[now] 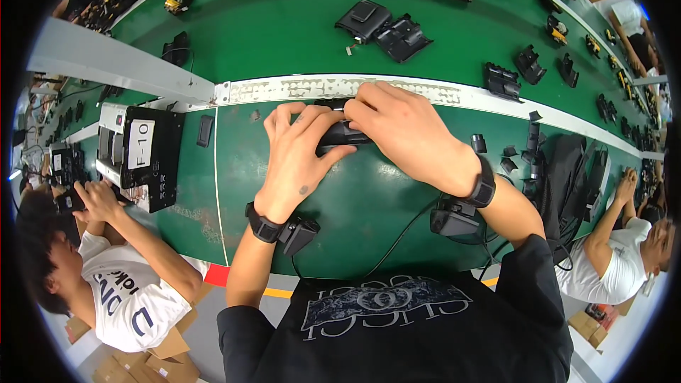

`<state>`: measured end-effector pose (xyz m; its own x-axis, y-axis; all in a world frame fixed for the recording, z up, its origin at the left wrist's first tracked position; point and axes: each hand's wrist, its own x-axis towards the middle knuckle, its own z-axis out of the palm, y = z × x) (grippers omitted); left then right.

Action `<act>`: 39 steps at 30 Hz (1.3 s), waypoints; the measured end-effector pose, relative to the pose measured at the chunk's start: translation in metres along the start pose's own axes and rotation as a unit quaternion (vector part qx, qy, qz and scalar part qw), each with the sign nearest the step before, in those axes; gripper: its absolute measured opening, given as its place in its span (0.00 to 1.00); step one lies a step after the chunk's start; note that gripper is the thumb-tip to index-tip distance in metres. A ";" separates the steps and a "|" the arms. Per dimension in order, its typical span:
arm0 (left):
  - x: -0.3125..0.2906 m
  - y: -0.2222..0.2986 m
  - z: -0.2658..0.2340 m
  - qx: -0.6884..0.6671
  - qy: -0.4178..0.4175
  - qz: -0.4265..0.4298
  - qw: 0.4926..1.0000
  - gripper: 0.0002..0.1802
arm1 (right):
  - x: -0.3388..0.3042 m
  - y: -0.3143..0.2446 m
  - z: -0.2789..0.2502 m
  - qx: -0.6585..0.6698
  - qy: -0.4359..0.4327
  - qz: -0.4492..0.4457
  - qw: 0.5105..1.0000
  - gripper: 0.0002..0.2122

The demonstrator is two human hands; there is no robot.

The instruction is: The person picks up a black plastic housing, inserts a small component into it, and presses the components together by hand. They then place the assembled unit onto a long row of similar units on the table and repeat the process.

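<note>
A black plastic housing (342,135) lies at the far edge of my green bench, mostly covered by my fingers. My left hand (301,149) is bent round its left side, with the thumb along the near edge. From the right, my right hand (404,124) presses its curled fingers onto the top of the same part. Both hands are closed on it and touch near its middle. Black straps with small boxy devices sit at both wrists.
A boxy black-and-white machine (145,156) stands to the left. Small black plastic pieces (511,159) and a black bag (564,177) lie to the right. Beyond the white rail, a green conveyor (284,14) carries black housings (383,28). Co-workers sit on both sides.
</note>
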<state>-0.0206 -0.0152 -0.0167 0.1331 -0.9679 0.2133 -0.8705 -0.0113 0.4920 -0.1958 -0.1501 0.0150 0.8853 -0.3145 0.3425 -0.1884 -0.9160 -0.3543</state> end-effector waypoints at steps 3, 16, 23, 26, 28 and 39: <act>0.002 0.002 0.006 -0.012 0.025 0.001 1.000 0.30 | 0.003 0.001 0.010 -0.024 -0.004 -0.004 1.000 0.07; -0.001 -0.007 0.007 -0.025 0.048 -0.003 0.999 0.30 | 0.010 0.014 0.022 -0.025 -0.018 -0.007 1.000 0.07; -0.006 -0.009 0.009 -0.007 0.072 0.022 0.997 0.27 | 0.014 0.020 0.019 0.057 -0.077 -0.010 0.995 0.08; -0.005 -0.011 0.012 0.008 0.084 0.038 0.996 0.26 | 0.019 0.021 0.020 0.054 -0.084 -0.007 0.995 0.08; -0.007 -0.011 0.013 0.025 0.097 0.050 0.994 0.25 | 0.024 0.021 0.019 0.044 -0.088 -0.007 0.995 0.07; -0.007 -0.010 0.018 0.094 0.110 0.096 0.985 0.25 | 0.015 0.015 0.026 -0.003 -0.060 0.015 0.998 0.05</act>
<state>-0.0212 -0.0132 -0.0382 0.0386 -0.8790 0.4753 -0.9593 0.1006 0.2639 -0.1741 -0.1618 -0.0076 0.9235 -0.3101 0.2259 -0.2174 -0.9081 -0.3579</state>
